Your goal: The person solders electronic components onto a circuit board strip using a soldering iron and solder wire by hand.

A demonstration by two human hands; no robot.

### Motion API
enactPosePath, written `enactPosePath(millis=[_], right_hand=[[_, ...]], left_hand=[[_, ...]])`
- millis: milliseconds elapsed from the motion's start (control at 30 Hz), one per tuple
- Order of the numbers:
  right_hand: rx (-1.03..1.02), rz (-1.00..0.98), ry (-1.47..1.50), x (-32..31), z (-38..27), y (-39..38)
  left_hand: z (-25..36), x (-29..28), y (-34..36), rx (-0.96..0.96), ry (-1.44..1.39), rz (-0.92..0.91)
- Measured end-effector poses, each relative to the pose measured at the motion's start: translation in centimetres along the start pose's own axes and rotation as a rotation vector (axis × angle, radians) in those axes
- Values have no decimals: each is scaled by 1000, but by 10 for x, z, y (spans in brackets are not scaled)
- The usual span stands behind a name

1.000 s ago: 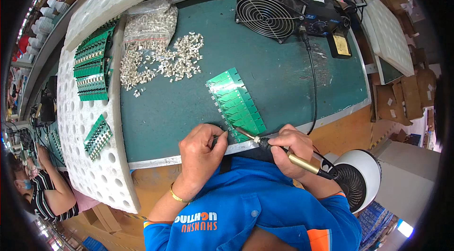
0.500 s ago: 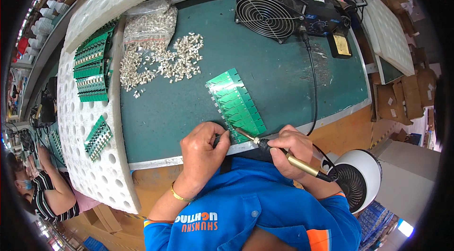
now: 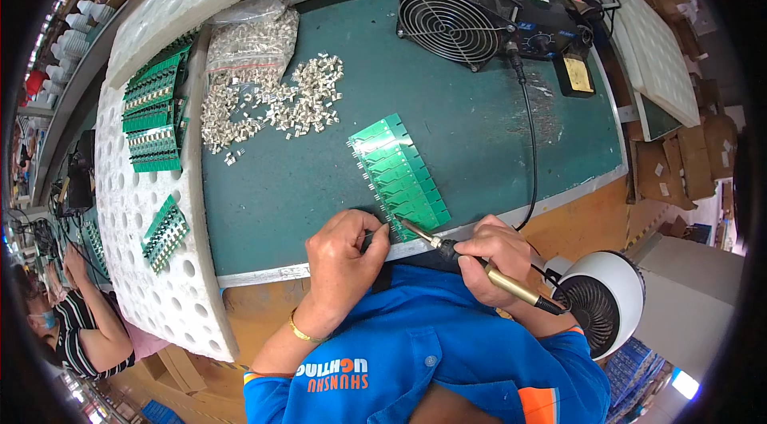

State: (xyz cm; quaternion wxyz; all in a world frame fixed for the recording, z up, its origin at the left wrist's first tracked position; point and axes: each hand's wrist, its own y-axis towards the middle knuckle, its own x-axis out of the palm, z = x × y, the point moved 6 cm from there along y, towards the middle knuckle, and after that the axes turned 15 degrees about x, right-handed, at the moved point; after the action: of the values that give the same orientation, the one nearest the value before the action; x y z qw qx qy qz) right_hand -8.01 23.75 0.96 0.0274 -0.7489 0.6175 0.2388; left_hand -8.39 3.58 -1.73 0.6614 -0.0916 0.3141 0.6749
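A green circuit board panel [image 3: 403, 172] lies at a slant on the green work mat, with small pins along its left edge. My right hand [image 3: 497, 252] is wrapped round a soldering iron [image 3: 514, 285] with a dark grip and brass-coloured handle. Its tip points left and is at the near-left part of the panel; whether it touches cannot be told. Beside that tip, my left hand [image 3: 345, 252] is closed in a pinch at the panel's near-left corner. What its fingers hold is too small or hidden to make out.
Loose white connectors [image 3: 307, 97] lie beside a clear bag [image 3: 252, 45] of them. White foam [image 3: 180, 296] at left carries finished-looking boards [image 3: 156, 116]. A black fan [image 3: 447, 25], soldering station [image 3: 543, 41] and yellow sponge [image 3: 577, 75] stand far right. A cable [image 3: 529, 144] crosses the mat. Another person [image 3: 96, 328] sits left.
My right hand and the iron's handle have shifted slightly right and nearer, while the tip stays close to the same spot. My left hand and the panel are almost unmoved.
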Motion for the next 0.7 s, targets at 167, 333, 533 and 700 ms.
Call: enactPosePath(millis=[167, 333, 533, 700], right_hand=[[20, -3, 8, 0, 2, -5], [1, 15, -7, 1, -2, -6], [5, 43, -2, 1, 2, -8], [-15, 44, -7, 2, 0, -8]], left_hand=[[1, -1, -2, 8, 6, -34], [1, 0, -2, -7, 12, -49], [0, 0, -2, -14, 0, -48], [-1, 1, -1, -11, 1, -51]])
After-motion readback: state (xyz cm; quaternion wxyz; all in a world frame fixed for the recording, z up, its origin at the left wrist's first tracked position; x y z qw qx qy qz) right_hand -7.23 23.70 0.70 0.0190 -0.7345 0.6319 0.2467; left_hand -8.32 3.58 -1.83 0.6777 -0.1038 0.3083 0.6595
